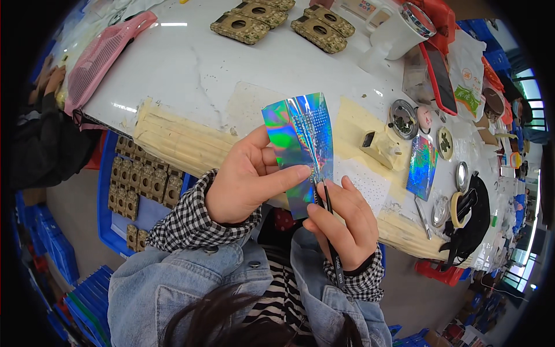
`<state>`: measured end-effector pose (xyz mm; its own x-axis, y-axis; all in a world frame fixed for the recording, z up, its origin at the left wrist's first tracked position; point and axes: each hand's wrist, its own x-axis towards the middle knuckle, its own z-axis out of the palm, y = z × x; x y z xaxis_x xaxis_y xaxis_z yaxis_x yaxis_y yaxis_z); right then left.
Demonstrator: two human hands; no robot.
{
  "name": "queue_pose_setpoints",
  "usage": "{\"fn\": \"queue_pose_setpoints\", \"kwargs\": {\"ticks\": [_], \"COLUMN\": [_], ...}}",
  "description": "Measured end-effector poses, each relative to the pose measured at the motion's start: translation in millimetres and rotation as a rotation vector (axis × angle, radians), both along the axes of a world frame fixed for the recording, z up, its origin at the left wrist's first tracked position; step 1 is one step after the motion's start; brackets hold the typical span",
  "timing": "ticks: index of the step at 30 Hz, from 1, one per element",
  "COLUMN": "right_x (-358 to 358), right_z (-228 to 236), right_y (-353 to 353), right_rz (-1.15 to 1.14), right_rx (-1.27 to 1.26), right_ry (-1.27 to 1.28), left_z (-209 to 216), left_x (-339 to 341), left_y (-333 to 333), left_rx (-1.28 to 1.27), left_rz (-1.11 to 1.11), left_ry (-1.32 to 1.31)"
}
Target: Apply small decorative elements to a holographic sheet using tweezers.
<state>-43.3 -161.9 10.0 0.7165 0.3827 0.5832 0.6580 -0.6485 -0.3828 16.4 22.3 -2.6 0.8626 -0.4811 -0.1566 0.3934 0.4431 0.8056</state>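
Note:
My left hand (245,182) pinches a shiny holographic sheet (289,136) between thumb and fingers, above the front edge of the table. The sheet is creased down its middle, with rows of tiny dots on its right half. Black tweezers (328,205) are held in my right hand (350,222), their tips at the sheet near my left thumb. Whether the tips grip anything is too small to tell. Beyond my right hand, a white dotted paper (370,185) lies on the table.
Camouflage pieces with round holes (240,26) lie at the far side; more fill a blue tray (104,217) at lower left. To the right are another holographic sheet (422,168), a taped block (383,147), a round metal dish (403,118), a white mug (399,34) and a red-cased phone (439,78).

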Motion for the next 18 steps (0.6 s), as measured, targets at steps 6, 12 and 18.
{"fn": "queue_pose_setpoints", "kwargs": {"ticks": [6, 12, 18], "right_x": [0.0, 0.3, 2.2], "right_z": [-0.5, 1.0, 3.8], "right_y": [-1.0, -0.7, 0.6], "right_rz": [0.005, -0.005, -0.005], "right_rx": [0.0, 0.004, 0.008], "right_ry": [-0.002, 0.002, 0.021], "left_z": [2.3, 2.0, 6.1], "left_x": [-0.4, 0.4, 0.4], "left_y": [-0.4, -1.0, -0.1], "left_rx": [0.024, 0.023, 0.047], "left_rz": [0.015, 0.023, 0.034], "left_ry": [-0.036, -0.039, -0.003]}}
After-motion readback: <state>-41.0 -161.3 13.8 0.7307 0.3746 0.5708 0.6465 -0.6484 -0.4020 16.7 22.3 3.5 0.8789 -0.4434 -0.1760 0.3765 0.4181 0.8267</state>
